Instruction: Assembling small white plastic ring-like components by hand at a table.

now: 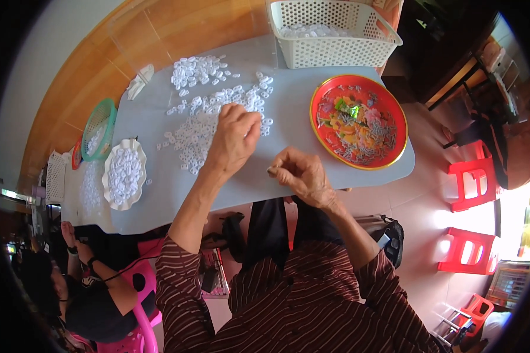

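1. a grey table (288, 112) fills the middle of the view, its near edge curving toward the person's lap.
2. a white perforated plastic basket (335, 50) stands at the far edge, with small white pieces lying inside.
3. a round red tray with a gold rim (321, 97) sits at the right of the table, holding small grey metal pieces and some coloured scraps.
4. a loose spread of small white plastic rings (200, 112) covers the table's far left half.
5. a white scalloped dish (136, 153) near the left edge is heaped with the same rings; a green mesh basket (97, 126) stands just beyond it.
6. the left hand (232, 138) rests palm down on the near edge of the ring spread, fingers curled and touching the rings; whether it grips any, i cannot tell.
7. the right hand (300, 173) hovers near the table's front edge, fingers pinched narrowly around a small dark piece (271, 171), too small to identify.
8. another person sits at lower left on a pink chair (138, 329).
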Motion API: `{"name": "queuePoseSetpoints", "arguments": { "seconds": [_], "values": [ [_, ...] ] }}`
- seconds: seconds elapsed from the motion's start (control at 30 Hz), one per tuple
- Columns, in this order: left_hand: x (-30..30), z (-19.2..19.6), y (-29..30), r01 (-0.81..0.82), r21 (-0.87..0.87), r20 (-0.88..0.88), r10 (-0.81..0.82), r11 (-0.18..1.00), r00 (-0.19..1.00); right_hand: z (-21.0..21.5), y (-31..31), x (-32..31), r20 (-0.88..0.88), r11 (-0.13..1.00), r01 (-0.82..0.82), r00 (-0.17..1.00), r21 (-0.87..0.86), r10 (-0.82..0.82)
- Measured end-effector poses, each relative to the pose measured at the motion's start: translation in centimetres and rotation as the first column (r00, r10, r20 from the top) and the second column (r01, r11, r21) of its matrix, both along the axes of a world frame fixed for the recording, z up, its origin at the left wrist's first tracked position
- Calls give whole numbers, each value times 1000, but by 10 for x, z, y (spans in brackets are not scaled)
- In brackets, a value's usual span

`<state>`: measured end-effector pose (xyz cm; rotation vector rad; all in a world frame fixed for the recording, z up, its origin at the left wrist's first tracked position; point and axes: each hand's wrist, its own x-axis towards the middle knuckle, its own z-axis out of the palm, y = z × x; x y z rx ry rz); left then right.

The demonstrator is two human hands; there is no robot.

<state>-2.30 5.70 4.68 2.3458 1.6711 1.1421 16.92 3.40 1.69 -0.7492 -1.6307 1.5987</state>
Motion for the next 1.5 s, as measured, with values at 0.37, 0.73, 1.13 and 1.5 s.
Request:
{"name": "queuePoseSetpoints", "arguments": {
  "seconds": [0.37,0.73,1.13,1.5],
  "values": [
    [10,-22,34,23,-54,-272,-37,998,962,7,0,1,116,991,12,993,135,-28],
    [6,-34,23,23,7,-221,-21,1000,975,5,-4,-3,108,986,25,993,167,-44],
    [19,-1,-17,192,-458,725,241,868,645,3,6,2,-117,990,61,990,-124,-76],
    [24,-26,-51,364,-374,885,212,853,414,-8,11,3,-196,984,132,968,-119,-154]
  ]
}}
